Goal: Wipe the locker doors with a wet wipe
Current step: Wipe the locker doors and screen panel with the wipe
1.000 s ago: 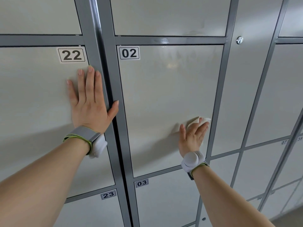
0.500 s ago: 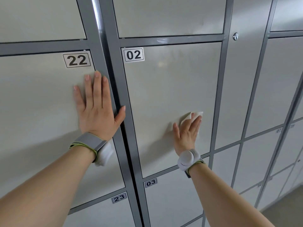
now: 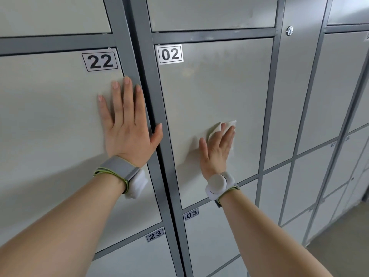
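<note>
White wipe point(image 3: 224, 125) under flat right hand point(image 3: 216, 151); left hand point(image 3: 127, 129) flat on door point(image 3: 50, 116).

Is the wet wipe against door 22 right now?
No, the right hand presses the wet wipe flat on door 02, while the left hand rests bare on door 22.
</note>
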Action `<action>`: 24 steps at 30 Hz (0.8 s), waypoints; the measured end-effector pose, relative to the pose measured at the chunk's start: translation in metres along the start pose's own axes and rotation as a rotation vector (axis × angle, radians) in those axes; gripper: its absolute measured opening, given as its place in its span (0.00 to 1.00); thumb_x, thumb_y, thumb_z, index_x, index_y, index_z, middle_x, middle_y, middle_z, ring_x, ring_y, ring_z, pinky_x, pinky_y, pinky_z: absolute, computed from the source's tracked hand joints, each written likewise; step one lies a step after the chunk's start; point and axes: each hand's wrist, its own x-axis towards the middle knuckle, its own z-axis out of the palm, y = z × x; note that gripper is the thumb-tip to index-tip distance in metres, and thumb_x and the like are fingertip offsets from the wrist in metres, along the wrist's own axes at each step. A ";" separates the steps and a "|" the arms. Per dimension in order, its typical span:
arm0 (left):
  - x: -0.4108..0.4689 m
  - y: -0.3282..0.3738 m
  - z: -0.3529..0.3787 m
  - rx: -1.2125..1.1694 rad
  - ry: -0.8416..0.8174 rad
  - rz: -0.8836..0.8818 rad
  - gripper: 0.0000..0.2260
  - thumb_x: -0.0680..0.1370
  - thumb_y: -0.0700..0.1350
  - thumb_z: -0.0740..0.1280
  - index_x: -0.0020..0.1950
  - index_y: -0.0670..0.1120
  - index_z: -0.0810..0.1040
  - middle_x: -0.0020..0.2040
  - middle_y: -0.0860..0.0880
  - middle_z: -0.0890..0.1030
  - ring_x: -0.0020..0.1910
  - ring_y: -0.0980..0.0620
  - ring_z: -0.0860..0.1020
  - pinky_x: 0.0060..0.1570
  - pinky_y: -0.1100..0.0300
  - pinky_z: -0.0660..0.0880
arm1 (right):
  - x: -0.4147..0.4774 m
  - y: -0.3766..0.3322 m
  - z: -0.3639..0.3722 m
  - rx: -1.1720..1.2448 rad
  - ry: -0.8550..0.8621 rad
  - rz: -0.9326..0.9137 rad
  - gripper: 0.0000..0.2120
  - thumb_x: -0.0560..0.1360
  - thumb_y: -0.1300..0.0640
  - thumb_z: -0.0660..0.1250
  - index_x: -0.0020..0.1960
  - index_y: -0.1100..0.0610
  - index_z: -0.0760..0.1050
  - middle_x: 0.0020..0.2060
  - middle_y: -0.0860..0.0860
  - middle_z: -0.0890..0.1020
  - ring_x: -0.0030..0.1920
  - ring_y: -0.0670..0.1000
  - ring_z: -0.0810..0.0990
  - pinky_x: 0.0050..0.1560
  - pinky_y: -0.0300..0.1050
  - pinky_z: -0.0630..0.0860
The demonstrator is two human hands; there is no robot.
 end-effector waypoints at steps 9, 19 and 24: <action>0.000 0.000 -0.001 -0.025 -0.008 0.019 0.34 0.75 0.54 0.63 0.74 0.35 0.58 0.74 0.34 0.59 0.73 0.35 0.54 0.70 0.37 0.46 | -0.005 0.005 -0.006 0.036 -0.072 0.244 0.37 0.81 0.43 0.51 0.76 0.63 0.38 0.75 0.60 0.34 0.75 0.54 0.32 0.74 0.47 0.34; -0.001 -0.004 -0.009 -0.094 -0.028 0.059 0.31 0.76 0.51 0.60 0.73 0.35 0.60 0.74 0.33 0.59 0.73 0.35 0.56 0.70 0.37 0.46 | -0.026 0.012 0.001 -0.037 -0.097 0.177 0.39 0.78 0.38 0.51 0.77 0.59 0.38 0.75 0.57 0.35 0.75 0.52 0.33 0.73 0.42 0.33; -0.001 -0.017 -0.021 -0.202 -0.066 0.118 0.30 0.76 0.51 0.57 0.73 0.34 0.61 0.74 0.35 0.59 0.73 0.36 0.54 0.72 0.42 0.44 | -0.026 -0.012 0.000 0.016 -0.130 0.349 0.38 0.80 0.42 0.52 0.76 0.63 0.37 0.75 0.61 0.35 0.75 0.55 0.33 0.75 0.49 0.36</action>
